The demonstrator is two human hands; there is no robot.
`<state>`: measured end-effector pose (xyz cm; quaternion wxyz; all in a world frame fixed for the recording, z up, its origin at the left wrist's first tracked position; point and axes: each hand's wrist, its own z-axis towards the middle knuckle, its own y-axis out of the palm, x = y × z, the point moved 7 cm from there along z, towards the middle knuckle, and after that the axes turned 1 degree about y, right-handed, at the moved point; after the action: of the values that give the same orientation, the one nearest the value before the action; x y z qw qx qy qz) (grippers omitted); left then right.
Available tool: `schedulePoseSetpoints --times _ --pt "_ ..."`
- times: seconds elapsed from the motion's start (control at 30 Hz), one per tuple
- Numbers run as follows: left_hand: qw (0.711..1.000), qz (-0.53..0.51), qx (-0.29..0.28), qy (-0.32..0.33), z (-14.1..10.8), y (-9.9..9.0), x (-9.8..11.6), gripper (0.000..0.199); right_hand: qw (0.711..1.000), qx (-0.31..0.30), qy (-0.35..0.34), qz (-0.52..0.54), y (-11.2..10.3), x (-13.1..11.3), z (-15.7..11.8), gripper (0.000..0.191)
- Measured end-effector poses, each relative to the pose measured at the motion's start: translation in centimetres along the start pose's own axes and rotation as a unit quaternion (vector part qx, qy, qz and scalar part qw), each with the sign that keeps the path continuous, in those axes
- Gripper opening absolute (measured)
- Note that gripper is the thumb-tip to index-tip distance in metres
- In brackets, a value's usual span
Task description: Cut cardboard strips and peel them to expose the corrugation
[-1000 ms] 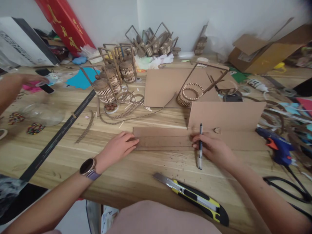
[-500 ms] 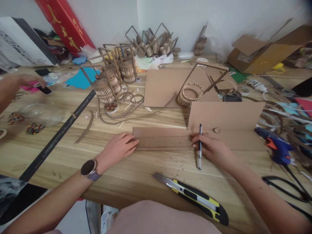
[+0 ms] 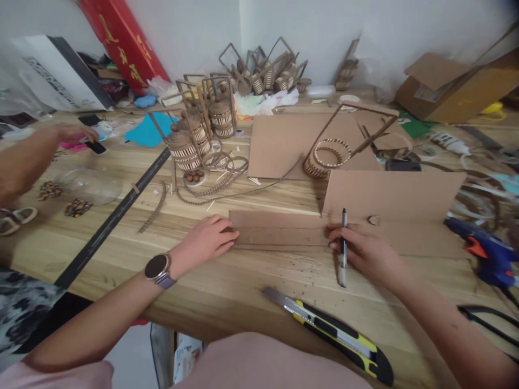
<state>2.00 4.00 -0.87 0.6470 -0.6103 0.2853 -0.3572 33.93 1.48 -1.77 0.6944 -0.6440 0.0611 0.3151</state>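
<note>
A brown cardboard strip with lines running along its length lies on the table before me. My left hand, with a watch on the wrist, grips the strip's left end; its fingertips curl at that edge and the thumb is mostly hidden. At the other end, my right hand holds a pen between its fingers, the pen pointing away from me. Its fingertips also touch the strip's right end. Nearer my body lies a yellow and black utility knife, blade out.
A folded cardboard sheet stands behind my right hand, near a blue glue gun. Farther back are an open woven basket, lidded baskets and a flat cardboard. A black strip crosses the left side, by another person's arm.
The whole view has shifted, so things appear farther right. The other person's hand has moved slightly with a dark object. My hands stay at the strip's ends.
</note>
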Motion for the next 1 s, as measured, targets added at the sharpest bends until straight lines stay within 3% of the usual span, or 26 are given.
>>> schedulePoseSetpoints --times 0.23,0.43,0.67,0.8,0.9,1.0 --pt "0.991 -0.059 -0.119 0.020 2.9 -0.2 0.0 0.021 1.000 -0.001 -0.005 0.000 0.0 0.3 0.1 0.016" --pt "0.982 -0.054 -0.164 0.079 4.7 -0.1 0.4 0.064 1.000 -0.008 -0.005 -0.003 0.0 0.1 0.1 0.017" --pt "0.957 -0.027 -0.271 0.104 7.6 0.3 0.7 0.084 1.000 -0.012 -0.013 -0.017 -0.2 0.1 0.2 0.019" --pt "0.954 -0.061 -0.275 0.105 8.8 0.3 0.8 0.087 0.999 0.027 0.006 -0.038 -0.6 0.5 0.1 0.028" --pt "0.949 -0.083 -0.286 0.102 8.9 0.6 0.7 0.087 0.995 0.085 0.027 -0.037 -1.0 -1.4 0.3 0.040" --pt "0.938 -0.088 -0.325 0.087 8.8 1.2 0.4 0.092 0.993 0.097 0.027 0.055 -0.2 -5.8 1.1 0.034"
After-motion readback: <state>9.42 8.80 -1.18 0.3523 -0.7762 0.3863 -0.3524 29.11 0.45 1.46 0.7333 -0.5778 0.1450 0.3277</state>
